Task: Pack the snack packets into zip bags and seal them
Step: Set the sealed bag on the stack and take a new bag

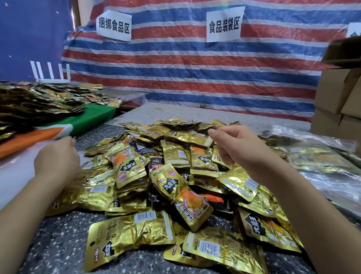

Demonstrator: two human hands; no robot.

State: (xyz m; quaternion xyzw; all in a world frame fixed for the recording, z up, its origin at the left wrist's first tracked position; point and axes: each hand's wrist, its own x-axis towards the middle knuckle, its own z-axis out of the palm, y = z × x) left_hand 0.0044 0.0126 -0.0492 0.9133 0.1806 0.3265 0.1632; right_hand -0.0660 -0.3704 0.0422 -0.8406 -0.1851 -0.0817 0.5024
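Gold snack packets [130,234] heaped on tabletop [57,245] | left hand [57,159] curled on clear zip bags [12,171], grip unclear | right hand [240,146] loose, empty over heap

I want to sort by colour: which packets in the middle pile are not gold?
The black packets mid-pile, one with red lettering; the surrounding snack packets are gold foil.

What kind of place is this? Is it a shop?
More likely a small food-packing workroom than a shop: a heap of gold snack packets on the table, stacked cardboard boxes, and paper area signs on a tarp wall.

Gold snack packets [173,178], speckled grey table [57,245]
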